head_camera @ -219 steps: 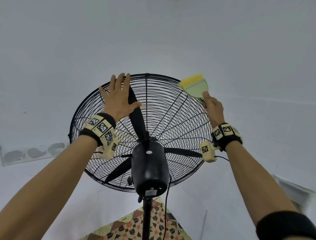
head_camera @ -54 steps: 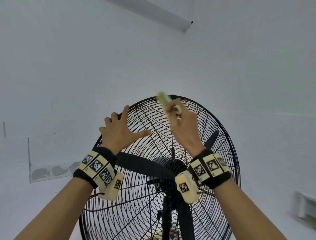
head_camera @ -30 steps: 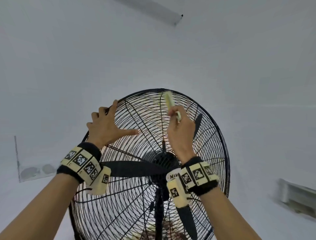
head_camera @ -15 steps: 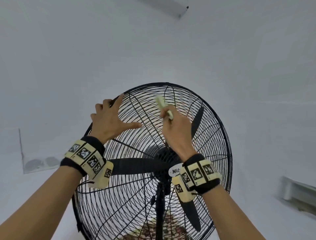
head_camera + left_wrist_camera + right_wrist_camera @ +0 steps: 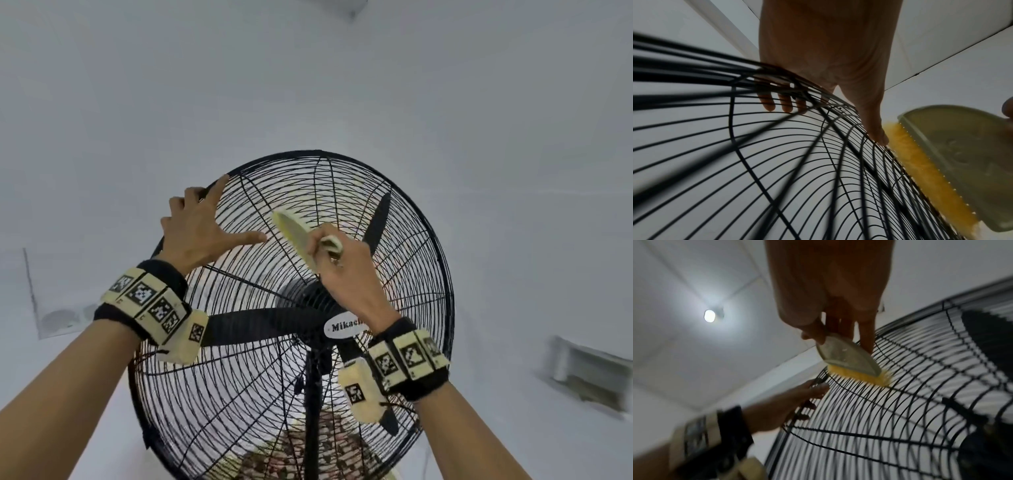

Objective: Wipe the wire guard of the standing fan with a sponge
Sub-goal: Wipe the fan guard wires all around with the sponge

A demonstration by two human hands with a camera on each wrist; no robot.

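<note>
Standing fan [image 5: 308,342], wire guard [image 5: 404,246]: left hand [image 5: 198,233] braces the guard's upper-left rim, fingers hooked over it, thumb flat; right hand [image 5: 342,260] grips the sponge [image 5: 294,236] – yellow face on the upper wires. Keep strokes light, along the wires, rim held steady. Vs 0.5 s ago, sponge is lower – nearer the hub.

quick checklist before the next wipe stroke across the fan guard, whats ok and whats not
1. Sponge held: ok, the right hand pinches its pale green back.
2. Yellow side on the wire guard: ok, it presses the wires in the right wrist view.
3. Guard steadied: ok, the left hand has fingers hooked over the upper left rim.
4. Left thumb out of the stroke's way: not ok, it lies right beside the sponge.
5. Blades stopped: ok, they show sharp.
6. Fingers outside the wires: cannot tell.
</note>
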